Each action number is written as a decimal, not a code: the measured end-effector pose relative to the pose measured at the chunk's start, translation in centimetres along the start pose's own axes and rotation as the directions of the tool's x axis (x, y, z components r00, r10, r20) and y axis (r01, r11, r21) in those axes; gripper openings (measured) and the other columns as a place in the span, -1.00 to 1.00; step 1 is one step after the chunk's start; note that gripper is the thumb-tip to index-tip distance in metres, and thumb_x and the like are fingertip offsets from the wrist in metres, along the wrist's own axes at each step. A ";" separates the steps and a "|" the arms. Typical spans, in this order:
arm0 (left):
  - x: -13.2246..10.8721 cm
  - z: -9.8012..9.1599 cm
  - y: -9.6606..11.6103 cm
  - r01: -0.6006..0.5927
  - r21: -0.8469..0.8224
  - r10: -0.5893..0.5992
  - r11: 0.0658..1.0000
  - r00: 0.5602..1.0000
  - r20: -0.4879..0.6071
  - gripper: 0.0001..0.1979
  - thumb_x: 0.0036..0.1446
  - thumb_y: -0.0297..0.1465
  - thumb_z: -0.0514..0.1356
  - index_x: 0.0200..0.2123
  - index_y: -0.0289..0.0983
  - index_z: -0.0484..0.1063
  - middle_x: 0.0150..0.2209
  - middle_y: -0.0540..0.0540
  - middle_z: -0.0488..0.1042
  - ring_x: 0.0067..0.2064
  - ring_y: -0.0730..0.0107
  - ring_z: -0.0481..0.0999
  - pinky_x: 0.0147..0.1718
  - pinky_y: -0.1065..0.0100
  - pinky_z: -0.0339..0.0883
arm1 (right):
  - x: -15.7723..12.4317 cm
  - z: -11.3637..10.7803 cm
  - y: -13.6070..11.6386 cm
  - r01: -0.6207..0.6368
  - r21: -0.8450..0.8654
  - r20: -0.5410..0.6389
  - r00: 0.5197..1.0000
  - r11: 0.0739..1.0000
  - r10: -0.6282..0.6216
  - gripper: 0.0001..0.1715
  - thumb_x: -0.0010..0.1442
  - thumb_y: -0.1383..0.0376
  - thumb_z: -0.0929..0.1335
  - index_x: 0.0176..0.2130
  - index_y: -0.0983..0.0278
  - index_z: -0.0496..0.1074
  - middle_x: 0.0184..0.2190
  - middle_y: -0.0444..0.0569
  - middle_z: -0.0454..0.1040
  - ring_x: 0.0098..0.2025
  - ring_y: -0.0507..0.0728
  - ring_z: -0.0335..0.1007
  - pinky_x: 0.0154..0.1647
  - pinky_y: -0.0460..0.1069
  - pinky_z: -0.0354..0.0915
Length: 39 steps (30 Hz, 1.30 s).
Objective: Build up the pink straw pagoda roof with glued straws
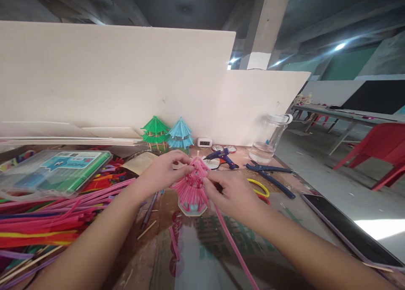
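Note:
A small pink pagoda model (pixel 192 192) made of pipe cleaners stands on a pale eight-sided base on the table in front of me. My left hand (pixel 171 167) pinches its upper roof from the left, thumb and fingertips against the pink strands. From the right, my right hand (pixel 229 193) is closed at the model's side, its fingertips partly hidden. A long pink pipe cleaner (pixel 232 241) trails from beneath the right fingers toward the front edge of the view. A short pink piece (pixel 174 242) lies on the table.
Green (pixel 155 131) and blue pagoda models (pixel 180 133) stand behind. A glue gun (pixel 221 157), blue pliers (pixel 272 174), yellow-handled scissors (pixel 261 187), a water jug (pixel 265 140) and a phone (pixel 351 229) lie rightward. Pipe cleaners (pixel 63 222) and a plastic case (pixel 57 172) fill the left.

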<state>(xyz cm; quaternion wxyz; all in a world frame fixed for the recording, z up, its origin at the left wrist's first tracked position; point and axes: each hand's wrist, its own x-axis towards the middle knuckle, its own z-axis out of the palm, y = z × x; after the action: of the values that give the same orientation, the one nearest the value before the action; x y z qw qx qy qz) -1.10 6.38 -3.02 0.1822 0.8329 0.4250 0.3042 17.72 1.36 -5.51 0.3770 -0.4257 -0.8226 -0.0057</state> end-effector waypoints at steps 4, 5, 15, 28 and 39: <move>0.1 0.2 -0.2 -0.009 -0.081 0.009 0.997 1.000 -0.001 -0.73 0.06 -0.16 0.16 -0.46 -0.24 0.46 -0.18 -0.08 0.51 -0.14 0.28 0.48 -0.15 0.30 0.34 | 0.4 0.2 -0.1 0.003 -0.023 -0.022 1.000 1.000 -0.004 -0.60 0.18 0.35 0.18 -0.66 0.25 0.07 -0.74 -0.23 0.01 -0.64 -0.03 -0.06 -0.55 -0.07 -0.15; 0.1 0.3 -0.2 -0.008 -0.107 0.009 0.994 1.000 0.003 -0.73 0.06 -0.16 0.17 -0.47 -0.25 0.45 -0.13 -0.09 0.50 -0.11 0.27 0.48 -0.15 0.30 0.35 | 0.4 0.3 -0.1 0.003 -0.022 -0.027 1.000 1.000 -0.004 -0.60 0.18 0.34 0.18 -0.66 0.25 0.06 -0.74 -0.23 0.01 -0.64 -0.03 -0.06 -0.55 -0.07 -0.15; -0.1 0.2 0.2 0.049 -0.127 -0.042 0.991 0.997 0.059 -0.73 0.08 -0.17 0.15 -0.47 -0.25 0.42 -0.23 -0.06 0.54 -0.17 0.26 0.51 -0.15 0.27 0.37 | -0.2 1.1 0.3 -0.011 0.022 -0.042 0.999 1.000 0.012 -0.62 0.16 0.35 0.18 -0.64 0.24 -0.01 -0.73 -0.23 0.02 -0.65 -0.04 -0.05 -0.56 -0.08 -0.13; -0.1 0.1 0.7 0.054 -0.077 -0.049 0.996 0.997 0.064 -0.74 0.07 -0.18 0.14 -0.44 -0.25 0.45 -0.22 -0.07 0.55 -0.17 0.24 0.51 -0.17 0.26 0.36 | -0.1 1.3 -0.2 -0.067 -0.012 -0.073 0.995 0.998 0.066 -0.62 0.14 0.34 0.20 -0.66 0.25 0.05 -0.74 -0.22 0.07 -0.66 -0.04 -0.04 -0.58 -0.08 -0.14; -0.1 0.1 0.6 0.044 -0.078 -0.039 0.996 0.997 0.070 -0.73 0.08 -0.16 0.13 -0.43 -0.24 0.45 -0.23 -0.06 0.55 -0.19 0.26 0.50 -0.18 0.28 0.36 | 0.0 1.4 -0.2 -0.083 -0.006 -0.087 0.993 0.997 0.082 -0.62 0.15 0.33 0.20 -0.67 0.25 0.09 -0.74 -0.20 0.13 -0.66 -0.03 0.01 -0.58 -0.08 -0.11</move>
<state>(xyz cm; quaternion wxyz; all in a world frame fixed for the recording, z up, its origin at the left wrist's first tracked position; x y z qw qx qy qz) -0.77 5.93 -2.80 0.2358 0.8258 0.4234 0.2885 16.73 1.69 -6.49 0.4101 -0.4604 -0.7872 -0.0126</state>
